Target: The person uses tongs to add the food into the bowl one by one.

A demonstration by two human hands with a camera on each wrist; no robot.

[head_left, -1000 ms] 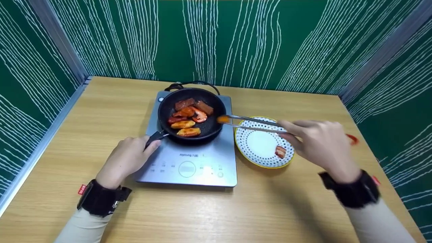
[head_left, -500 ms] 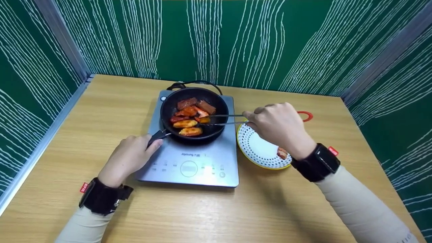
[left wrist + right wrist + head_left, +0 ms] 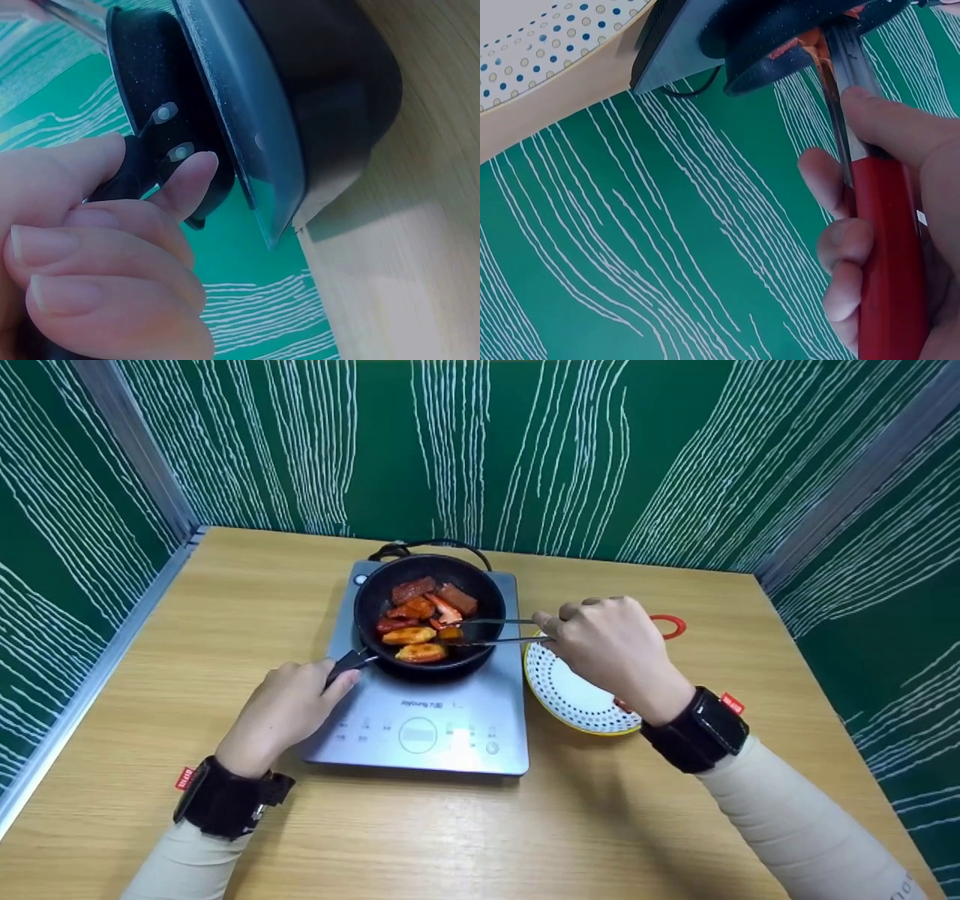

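Observation:
My left hand (image 3: 296, 705) grips the black handle (image 3: 349, 666) of a frying pan (image 3: 370, 607) in the head view; the left wrist view shows the thumb and fingers curled round it. My right hand (image 3: 607, 649) holds tongs (image 3: 502, 621), whose red handle (image 3: 889, 255) lies in the curled fingers in the right wrist view. Inside the pan, the tips of the tongs sit either side of a small orange piece (image 3: 450, 634). Around it lie a shrimp (image 3: 445, 607), two reddish-brown slabs (image 3: 412, 589), red pieces (image 3: 397, 625) and two golden-brown pieces like chicken wings (image 3: 409, 635).
Beneath the pan is a silver induction cooker (image 3: 465, 735) with its black cord (image 3: 450, 542) behind. A dotted, yellow-rimmed plate (image 3: 559, 697) stands to its right, partly under my right hand, with a meat piece (image 3: 622, 704) mostly hidden. Green walls (image 3: 525, 450) enclose the wooden table (image 3: 405, 840).
My right hand has moved left, carrying the orange piece in the tongs from the pan's right edge in among the other food. My left hand keeps its hold on the handle.

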